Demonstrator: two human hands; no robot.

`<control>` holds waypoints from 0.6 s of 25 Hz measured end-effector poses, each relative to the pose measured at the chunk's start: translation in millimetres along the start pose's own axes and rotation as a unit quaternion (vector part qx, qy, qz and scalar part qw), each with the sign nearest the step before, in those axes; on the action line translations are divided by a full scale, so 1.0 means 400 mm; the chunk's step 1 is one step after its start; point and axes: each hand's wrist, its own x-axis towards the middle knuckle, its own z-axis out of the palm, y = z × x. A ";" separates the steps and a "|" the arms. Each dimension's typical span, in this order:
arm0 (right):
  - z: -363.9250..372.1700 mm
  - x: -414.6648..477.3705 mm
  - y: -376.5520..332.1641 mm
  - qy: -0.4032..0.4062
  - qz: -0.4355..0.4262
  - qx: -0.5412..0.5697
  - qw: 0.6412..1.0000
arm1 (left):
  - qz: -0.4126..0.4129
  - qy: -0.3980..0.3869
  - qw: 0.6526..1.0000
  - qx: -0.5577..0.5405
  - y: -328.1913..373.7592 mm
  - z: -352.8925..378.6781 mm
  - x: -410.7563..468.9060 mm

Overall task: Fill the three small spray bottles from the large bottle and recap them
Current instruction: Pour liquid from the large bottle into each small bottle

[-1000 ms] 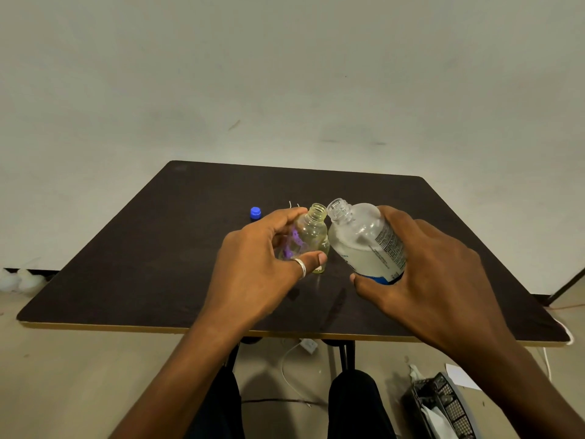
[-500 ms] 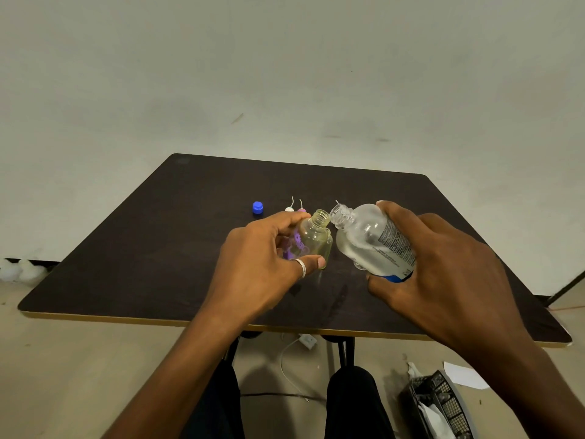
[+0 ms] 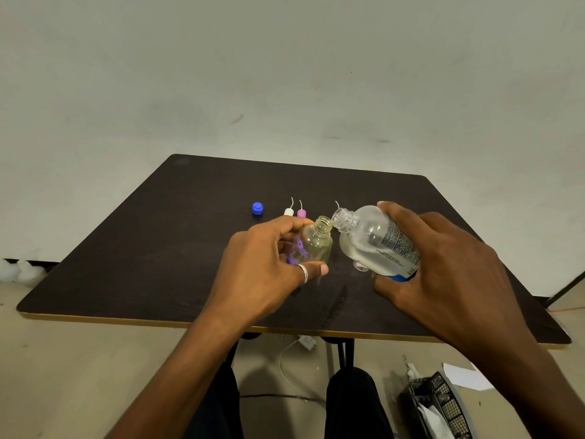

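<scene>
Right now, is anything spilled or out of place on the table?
Nothing clearly. A pale streak on the table in front of the small bottle and large bottle may be liquid or only a reflection; I cannot tell.

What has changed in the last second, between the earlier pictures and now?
The right hand has tipped the large clear plastic bottle further to the left. Its open neck now sits close beside the mouth of the small yellowish clear bottle, which the left hand leans slightly toward it. Both hands keep their grips; the blue cap stays on the dark table.
</scene>
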 end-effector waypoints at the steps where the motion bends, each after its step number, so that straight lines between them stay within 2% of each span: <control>1: 0.000 0.000 0.001 0.001 0.000 -0.002 1.000 | 0.000 -0.001 1.000 0.000 0.000 0.000 0.001; 15: 0.017 0.008 0.020 0.019 -0.024 -0.010 0.999 | -0.019 -0.052 0.998 0.031 0.006 -0.006 0.003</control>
